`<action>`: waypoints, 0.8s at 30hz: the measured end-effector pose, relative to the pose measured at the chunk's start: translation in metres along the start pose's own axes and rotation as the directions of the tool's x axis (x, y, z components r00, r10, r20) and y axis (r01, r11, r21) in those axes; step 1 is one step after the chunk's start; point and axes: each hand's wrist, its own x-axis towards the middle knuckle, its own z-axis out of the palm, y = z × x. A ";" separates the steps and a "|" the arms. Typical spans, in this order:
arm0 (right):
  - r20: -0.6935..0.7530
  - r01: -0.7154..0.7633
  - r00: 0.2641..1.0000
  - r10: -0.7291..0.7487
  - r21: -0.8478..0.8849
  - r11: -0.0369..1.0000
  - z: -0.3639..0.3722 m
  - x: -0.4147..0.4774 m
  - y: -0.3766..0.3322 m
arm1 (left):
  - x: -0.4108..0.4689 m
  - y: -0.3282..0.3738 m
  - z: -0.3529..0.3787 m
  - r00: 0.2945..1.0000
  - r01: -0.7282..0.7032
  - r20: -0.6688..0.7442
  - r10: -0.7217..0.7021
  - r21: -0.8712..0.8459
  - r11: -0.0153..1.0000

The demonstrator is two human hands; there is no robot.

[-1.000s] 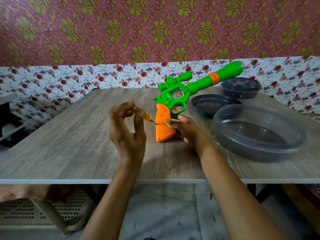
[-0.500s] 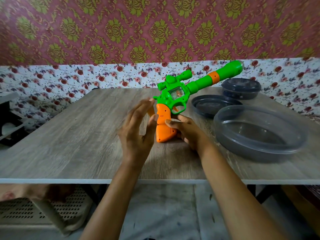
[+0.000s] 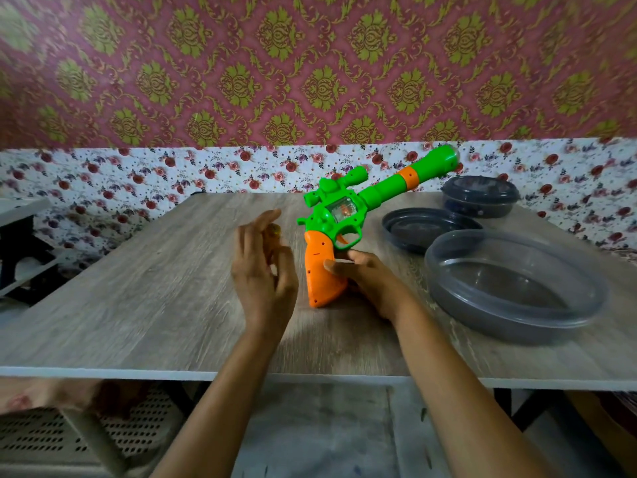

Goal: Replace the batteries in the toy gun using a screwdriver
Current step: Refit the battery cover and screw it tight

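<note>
Your left hand [image 3: 263, 270], curled round the screwdriver [image 3: 274, 229], has drawn left off the toy gun [image 3: 327, 224] your right hand [image 3: 370, 277] clamps, so unscrewing looks paused.

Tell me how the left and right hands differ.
The left hand is raised off the table with fingers fairly straight; the right hand rests low. The left hand shows an amber screwdriver handle behind its fingers; the right hand grips the toy gun by its orange butt. Both are bare.
</note>
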 end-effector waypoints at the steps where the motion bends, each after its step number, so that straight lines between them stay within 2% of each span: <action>1: -0.011 -0.004 1.000 0.004 -0.007 1.000 0.001 0.001 0.001 | 0.005 -0.001 0.002 0.998 0.057 0.026 -0.058 0.042 0.998; 3: -0.043 -0.017 0.999 0.016 -0.031 0.999 0.005 0.001 0.000 | 0.018 -0.010 0.006 0.969 0.204 0.109 -0.222 0.155 0.967; 6: -0.063 -0.014 0.998 0.010 -0.078 0.997 0.006 0.003 0.000 | 0.041 -0.029 0.013 0.861 0.299 0.301 -0.410 0.351 0.887; 9: -0.044 -0.021 0.999 0.017 -0.101 0.995 0.006 0.004 0.001 | 0.049 -0.048 0.019 0.715 0.398 0.480 -0.508 0.317 0.861; 12: -0.033 -0.013 0.999 0.009 -0.151 0.988 0.005 0.007 0.002 | 0.045 -0.062 0.022 0.634 0.473 0.555 -0.538 0.273 0.838; 18: 0.028 -0.035 0.999 0.040 -0.147 0.989 0.004 0.008 0.005 | 0.047 -0.063 0.018 0.594 0.564 0.618 -0.515 0.137 0.815; 24: 0.041 -0.046 0.998 0.050 -0.092 0.995 0.009 0.008 0.004 | 0.046 -0.067 0.017 0.655 0.597 0.540 -0.528 0.058 0.800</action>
